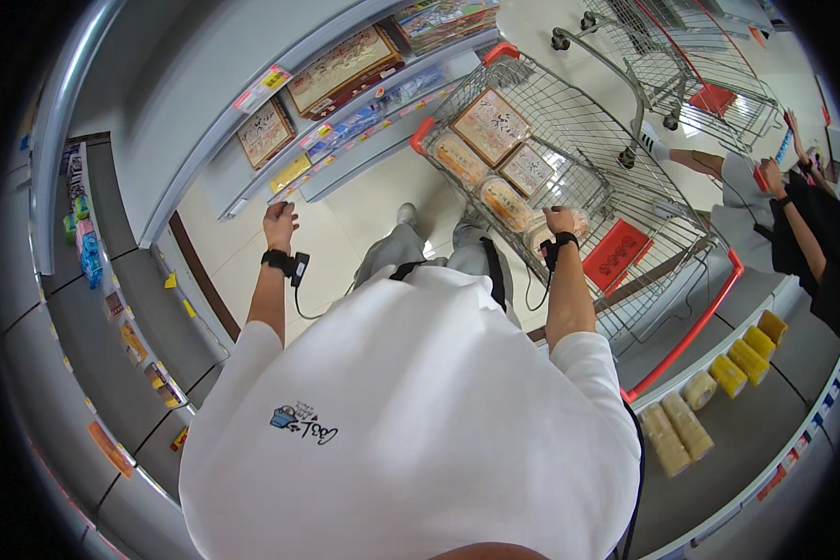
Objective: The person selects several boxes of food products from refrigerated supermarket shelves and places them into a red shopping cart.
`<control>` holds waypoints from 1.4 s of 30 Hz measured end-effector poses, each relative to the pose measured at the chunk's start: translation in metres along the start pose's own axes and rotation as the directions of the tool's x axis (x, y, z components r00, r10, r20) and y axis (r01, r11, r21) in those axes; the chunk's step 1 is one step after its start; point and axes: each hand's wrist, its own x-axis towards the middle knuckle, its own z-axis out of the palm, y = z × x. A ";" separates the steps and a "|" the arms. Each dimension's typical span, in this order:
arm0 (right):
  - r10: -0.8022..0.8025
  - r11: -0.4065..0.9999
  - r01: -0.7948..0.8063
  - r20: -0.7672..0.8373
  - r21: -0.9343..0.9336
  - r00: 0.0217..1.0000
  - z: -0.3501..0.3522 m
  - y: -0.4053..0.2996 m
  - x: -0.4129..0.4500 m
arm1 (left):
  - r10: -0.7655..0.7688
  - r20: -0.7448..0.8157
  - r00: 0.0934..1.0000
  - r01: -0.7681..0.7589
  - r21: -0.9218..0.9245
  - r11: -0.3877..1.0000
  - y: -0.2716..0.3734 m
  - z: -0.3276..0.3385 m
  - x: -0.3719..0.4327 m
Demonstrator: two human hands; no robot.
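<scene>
My left hand hangs beside the lower shelf edge, its fingers loosely bent and nothing visible in it. My right hand is over the near side of a wire shopping cart, just above a clear plastic food tub. Its fingertips are partly hidden, so I cannot tell whether it touches the tub or the wire. In the cart lie a large framed-looking box, a smaller matching box, and oval clear-lidded packages. Both wrists wear black straps with cabled devices.
Boxes and blue packets stand on the shelving ahead. Tape rolls sit on the right shelf. Another person is at the right, near a second cart. Small packages line the left shelf.
</scene>
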 end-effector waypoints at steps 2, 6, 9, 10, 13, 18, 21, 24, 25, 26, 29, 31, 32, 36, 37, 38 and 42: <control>0.008 0.996 -0.010 0.020 0.083 1.000 -0.010 -0.018 -0.019 | 0.049 -0.007 0.999 -0.049 0.017 0.999 -0.005 -0.009 0.022; -0.061 0.998 0.061 -0.016 -0.014 0.998 -0.008 -0.024 -0.031 | 0.357 -0.087 0.930 -0.339 0.169 0.925 -0.013 -0.027 0.095; -0.076 0.996 0.073 -0.056 -0.054 0.996 -0.007 -0.043 -0.051 | 0.454 -0.163 0.876 -0.415 0.226 0.881 0.004 -0.036 0.139; -0.105 0.994 0.109 -0.108 0.026 0.988 -0.003 -0.058 -0.057 | 0.441 -0.212 0.872 -0.356 0.344 0.869 0.007 -0.044 0.152; -0.177 0.970 0.200 -0.165 0.136 0.970 -0.005 -0.124 -0.095 | 0.319 -0.283 0.904 -0.182 0.421 0.889 0.009 -0.064 0.190; -0.278 0.909 0.334 -0.233 0.250 0.932 -0.004 -0.186 -0.145 | 0.013 0.042 0.999 -0.021 0.181 0.983 0.017 -0.072 0.247; -0.243 0.903 0.318 -0.266 0.290 0.933 0.004 -0.184 -0.165 | 0.084 0.094 0.992 -0.104 0.237 0.966 0.035 -0.049 0.248; -0.181 0.940 0.252 -0.288 0.231 0.940 0.006 -0.174 -0.187 | 0.112 0.159 0.981 -0.027 -0.461 0.887 0.045 -0.026 0.239; -0.156 0.964 0.208 -0.282 0.163 0.947 0.003 -0.176 -0.195 | 0.098 0.184 0.978 -0.003 -0.462 0.887 0.047 -0.026 0.238; -0.156 0.956 0.222 -0.310 0.190 0.938 0.007 -0.164 -0.192 | 0.092 0.207 0.974 0.013 -0.458 0.889 0.049 -0.027 0.236; -0.124 0.937 0.219 -0.328 0.271 0.936 0.008 -0.154 -0.200 | 0.074 0.238 0.969 0.029 -0.401 0.915 0.048 -0.035 0.246; -0.109 0.943 0.206 -0.344 0.261 0.933 0.011 -0.141 -0.201 | 0.065 0.269 0.961 0.041 -0.370 0.928 0.047 -0.028 0.250; -0.101 0.939 0.205 -0.348 0.277 0.932 0.011 -0.134 -0.203 | 0.061 0.286 0.956 0.048 -0.358 0.933 0.046 -0.024 0.252; -0.125 0.940 0.205 -0.287 0.271 0.950 0.009 -0.151 -0.194 | 0.041 0.283 0.958 0.040 -0.273 0.961 0.028 -0.056 0.294; -0.083 0.941 0.174 -0.302 0.290 0.950 0.011 -0.140 -0.199 | 0.135 0.309 0.942 -0.013 -0.367 0.930 0.031 -0.036 0.296; -0.022 0.946 0.123 -0.317 0.301 0.948 0.020 -0.116 -0.209 | 0.061 0.396 0.916 0.139 -0.457 0.878 0.044 -0.003 0.249; -0.103 0.944 0.192 -0.309 0.270 0.945 0.019 -0.121 -0.198 | 0.047 0.384 0.922 0.167 -0.504 0.847 0.048 -0.026 0.238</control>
